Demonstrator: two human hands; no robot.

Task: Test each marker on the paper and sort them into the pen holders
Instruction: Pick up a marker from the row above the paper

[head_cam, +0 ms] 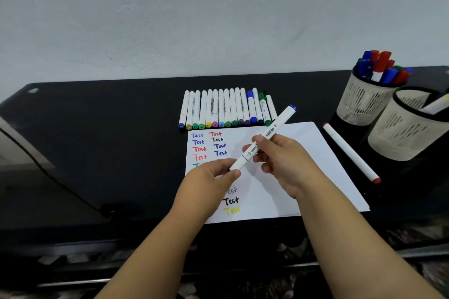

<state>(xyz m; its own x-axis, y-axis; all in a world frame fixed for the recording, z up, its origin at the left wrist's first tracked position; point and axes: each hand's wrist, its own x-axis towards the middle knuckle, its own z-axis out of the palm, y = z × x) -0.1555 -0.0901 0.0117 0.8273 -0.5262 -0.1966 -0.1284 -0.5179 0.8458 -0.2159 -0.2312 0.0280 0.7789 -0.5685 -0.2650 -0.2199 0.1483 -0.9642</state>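
A white marker with blue ends [279, 125] is held slantwise above the white paper [303, 153]. My right hand [279, 160] grips its barrel near the middle. My left hand [213, 175] pinches its lower end, where the cap sits. The paper carries several "Test" words in blue, red, black, green and yellow. A row of several white markers [226, 109] lies on the black desk just behind the paper. Two beige mesh pen holders stand at the right: the far one [364, 99] is full of blue and red markers, the near one [403, 133] holds a yellow-tipped marker.
A white marker with red ends [349, 152] lies on the desk between the paper and the holders. A black cable [60, 184] runs across the desk's left side. A pale wall rises behind the desk. The desk's front edge is close below the paper.
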